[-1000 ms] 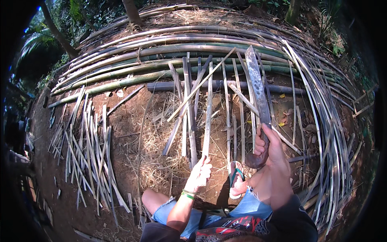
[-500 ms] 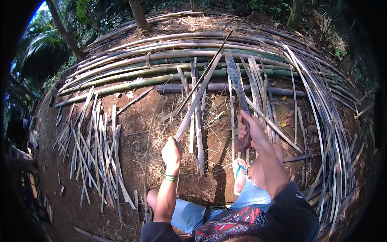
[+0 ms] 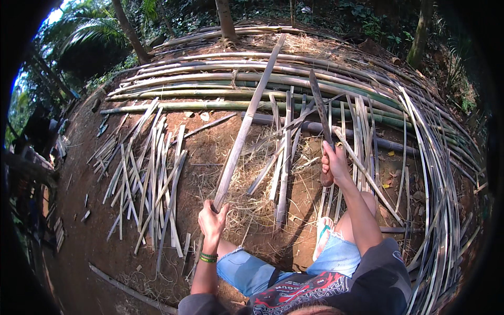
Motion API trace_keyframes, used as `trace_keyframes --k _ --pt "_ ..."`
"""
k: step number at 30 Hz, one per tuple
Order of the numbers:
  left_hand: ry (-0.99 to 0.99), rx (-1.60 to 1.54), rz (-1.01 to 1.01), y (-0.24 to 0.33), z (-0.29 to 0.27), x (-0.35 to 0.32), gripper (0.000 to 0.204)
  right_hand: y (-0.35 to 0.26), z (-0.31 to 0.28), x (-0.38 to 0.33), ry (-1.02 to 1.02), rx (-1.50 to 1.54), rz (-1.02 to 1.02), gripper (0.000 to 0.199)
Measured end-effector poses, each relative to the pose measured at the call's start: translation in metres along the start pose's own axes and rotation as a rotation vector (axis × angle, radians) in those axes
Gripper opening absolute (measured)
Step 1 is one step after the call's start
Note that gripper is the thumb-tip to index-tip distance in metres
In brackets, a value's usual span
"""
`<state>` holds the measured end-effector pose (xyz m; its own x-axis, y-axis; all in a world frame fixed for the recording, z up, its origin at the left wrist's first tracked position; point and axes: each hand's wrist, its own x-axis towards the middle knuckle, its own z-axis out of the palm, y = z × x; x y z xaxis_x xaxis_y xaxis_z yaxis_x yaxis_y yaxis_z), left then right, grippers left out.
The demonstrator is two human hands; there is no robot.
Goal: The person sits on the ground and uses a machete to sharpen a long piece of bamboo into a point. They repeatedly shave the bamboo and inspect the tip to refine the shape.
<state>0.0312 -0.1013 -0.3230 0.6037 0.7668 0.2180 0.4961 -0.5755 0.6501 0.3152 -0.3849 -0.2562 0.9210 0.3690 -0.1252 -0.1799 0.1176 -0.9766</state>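
My left hand [image 3: 212, 220] is closed around the lower end of a long, pale bamboo slat [image 3: 247, 123], which slants up and away to the right. In my right hand [image 3: 336, 161], a machete [image 3: 320, 102] with a long dark blade and a brown wooden handle is held upright, its tip pointing away from me. Blade and slat are apart. Between my hands, on the ground, several bamboo slats [image 3: 283, 184] lie with their far ends over a dark bamboo pole [image 3: 310, 126]; some cross the others at a slant.
Split strips [image 3: 152, 178] lie loosely at the left. Long bamboo poles [image 3: 210, 81] stretch across the far side, before tree trunks [image 3: 226, 21]. A bundle of long thin strips [image 3: 438, 194] curves along the right. Shavings [image 3: 247, 210] litter the soil near my sandalled foot [image 3: 323, 236].
My left hand has moved left and lower, with its slat swung further from the machete. Slats now lie slanted over the middle ones. The whole view has shifted, so the scene sits further right.
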Motion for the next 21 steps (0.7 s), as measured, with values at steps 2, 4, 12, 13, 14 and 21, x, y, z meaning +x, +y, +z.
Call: trace_keyframes --k 2,4,12,13,14,21 --pt "0.052 -0.05 -0.044 -0.009 -0.021 -0.02 0.04 0.004 0.022 0.004 -0.046 -0.055 -0.015 0.035" --pt "0.088 -0.053 -0.07 -0.027 -0.037 -0.043 0.038 -0.001 0.046 0.004 -0.125 -0.096 0.001 0.035" --pt "0.093 -0.073 -0.323 -0.05 -0.028 -0.133 0.032 -0.017 0.111 0.0 -0.437 -0.314 -0.005 0.034" --pt "0.07 -0.039 -0.349 -0.039 -0.037 -0.139 0.033 -0.02 0.123 -0.009 -0.45 -0.343 0.008 0.034" --pt "0.087 -0.05 -0.364 -0.048 -0.033 -0.152 0.034 -0.014 0.128 -0.009 -0.486 -0.348 0.029 0.034" --pt "-0.182 -0.099 -0.477 -0.059 -0.056 -0.219 0.041 0.058 0.15 0.006 -0.648 -0.491 0.064 0.038"
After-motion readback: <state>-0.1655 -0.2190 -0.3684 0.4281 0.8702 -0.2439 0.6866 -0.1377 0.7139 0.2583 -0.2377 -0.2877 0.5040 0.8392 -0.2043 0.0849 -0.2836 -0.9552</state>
